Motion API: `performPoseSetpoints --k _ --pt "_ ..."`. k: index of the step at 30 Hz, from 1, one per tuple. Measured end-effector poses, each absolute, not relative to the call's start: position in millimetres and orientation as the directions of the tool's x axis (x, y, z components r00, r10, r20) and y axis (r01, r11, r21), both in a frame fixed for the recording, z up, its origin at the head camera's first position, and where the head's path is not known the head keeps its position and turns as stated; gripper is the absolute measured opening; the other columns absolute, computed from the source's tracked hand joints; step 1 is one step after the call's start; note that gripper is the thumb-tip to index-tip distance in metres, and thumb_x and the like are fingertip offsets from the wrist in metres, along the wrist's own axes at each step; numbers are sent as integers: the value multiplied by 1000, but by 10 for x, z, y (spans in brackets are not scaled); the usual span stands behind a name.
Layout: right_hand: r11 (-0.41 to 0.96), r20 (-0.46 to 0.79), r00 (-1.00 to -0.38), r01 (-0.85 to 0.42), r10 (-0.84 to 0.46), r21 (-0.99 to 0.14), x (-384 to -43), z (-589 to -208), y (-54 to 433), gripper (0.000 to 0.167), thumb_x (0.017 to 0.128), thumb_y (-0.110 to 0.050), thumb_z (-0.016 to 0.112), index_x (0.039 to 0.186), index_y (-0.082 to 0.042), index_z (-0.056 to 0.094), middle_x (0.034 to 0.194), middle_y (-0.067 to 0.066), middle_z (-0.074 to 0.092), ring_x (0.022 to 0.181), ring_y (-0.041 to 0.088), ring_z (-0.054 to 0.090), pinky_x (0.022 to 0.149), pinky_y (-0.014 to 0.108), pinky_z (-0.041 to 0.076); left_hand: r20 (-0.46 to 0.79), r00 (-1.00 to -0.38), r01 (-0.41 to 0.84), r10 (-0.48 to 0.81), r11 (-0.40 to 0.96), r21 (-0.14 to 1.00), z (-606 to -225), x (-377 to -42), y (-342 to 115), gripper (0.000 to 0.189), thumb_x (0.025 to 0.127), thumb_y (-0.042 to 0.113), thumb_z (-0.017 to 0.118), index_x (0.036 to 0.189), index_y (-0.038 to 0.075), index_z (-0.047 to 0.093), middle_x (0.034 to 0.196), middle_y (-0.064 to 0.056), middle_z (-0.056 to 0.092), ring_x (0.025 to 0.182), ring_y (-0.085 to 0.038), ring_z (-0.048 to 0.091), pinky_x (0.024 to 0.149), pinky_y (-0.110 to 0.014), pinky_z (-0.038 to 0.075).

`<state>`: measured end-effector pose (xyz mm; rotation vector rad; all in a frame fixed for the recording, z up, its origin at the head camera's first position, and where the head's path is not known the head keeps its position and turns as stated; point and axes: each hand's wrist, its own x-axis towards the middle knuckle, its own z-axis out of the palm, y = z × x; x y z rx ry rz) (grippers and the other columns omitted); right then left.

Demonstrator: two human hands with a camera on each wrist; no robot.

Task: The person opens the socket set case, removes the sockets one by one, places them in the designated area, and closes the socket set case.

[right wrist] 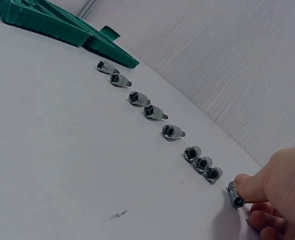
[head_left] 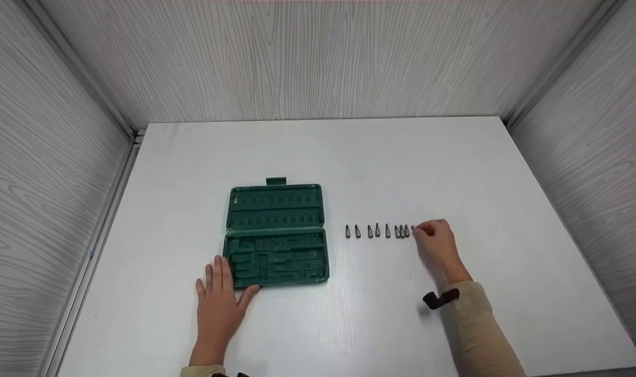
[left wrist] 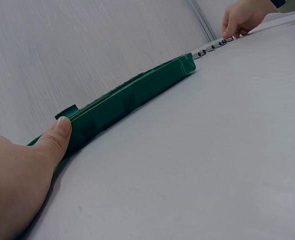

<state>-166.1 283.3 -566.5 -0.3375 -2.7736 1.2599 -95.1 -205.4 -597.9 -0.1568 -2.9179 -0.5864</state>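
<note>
An open green plastic case (head_left: 276, 231) lies left of centre on the table, its moulded recesses bare. My left hand (head_left: 217, 309) rests at its near left corner, fingers straight along the left edge. The left thumb (left wrist: 61, 131) touches the front wall. To the case's right runs a row of several metal bit sockets (head_left: 377, 230), square drive holes facing me. At the row's right end my right hand (head_left: 439, 246) pinches one bit socket (right wrist: 235, 196) between thumb and fingers, close to the tabletop. Its far part is hidden by the thumb.
The white table (head_left: 380, 324) is bounded by a grey wood-grain panel (head_left: 318, 63) at the back and others at both sides. Three bit sockets (right wrist: 202, 164) stand close together; the rest are spaced apart. A small dark smudge (right wrist: 119, 214) marks the tabletop.
</note>
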Motion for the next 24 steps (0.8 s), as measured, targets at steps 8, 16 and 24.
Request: performPoseSetpoints --k 8,16,24 --pt "610 -9 -969 163 247 -775 -1615 -5699 2855 25 93 -23 56 102 0 63 106 14 49 93 26 48 80 38 40 187 -979 142 75 916 376 -5972 -949 -2048 94 88 62 47 148 -1 11 153 -20 11 138 -40 10 106 -59 8" --pt "595 15 -965 149 262 -790 -1549 -5632 2860 28 95 -24 53 105 0 61 107 13 52 94 26 51 79 38 42 175 -982 135 72 914 382 -5954 -952 -2044 95 87 62 47 148 -1 11 153 -20 11 138 -40 9 106 -59 7" --pt "556 93 -971 47 221 -830 -1572 -5516 2656 26 94 -19 57 115 -4 60 107 12 57 91 24 53 78 36 43 163 -984 132 73 914 383 -5943 -951 -2045 95 88 62 46 148 -1 10 153 -20 10 138 -40 9 106 -58 7"
